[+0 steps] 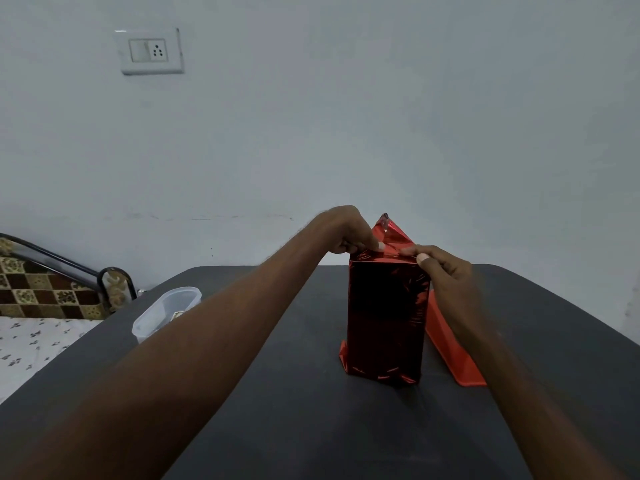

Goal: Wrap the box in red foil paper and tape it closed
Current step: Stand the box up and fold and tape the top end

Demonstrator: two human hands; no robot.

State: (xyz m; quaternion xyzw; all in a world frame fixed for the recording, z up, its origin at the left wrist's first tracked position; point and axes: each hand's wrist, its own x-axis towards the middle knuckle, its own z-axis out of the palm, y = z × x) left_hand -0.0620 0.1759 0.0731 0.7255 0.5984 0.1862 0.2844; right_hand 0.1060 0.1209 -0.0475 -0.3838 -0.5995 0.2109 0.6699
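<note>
A tall box (386, 317) stands upright on the dark table (294, 410), covered in shiny red foil paper. At its top the foil rises into a pointed flap (389, 230). My left hand (349, 232) pinches the foil at the top left edge of the box. My right hand (445, 271) pinches the foil at the top right corner, thumb toward me. A loose strip of red foil (450, 344) lies on the table to the right of the box, partly behind my right forearm. No tape shows.
A clear plastic container (166, 313) sits on the table's left side, behind my left forearm. Left of the table is a bed with a patterned sheet (31, 344) and a checked headboard. A white wall with a socket plate (152, 51) stands behind.
</note>
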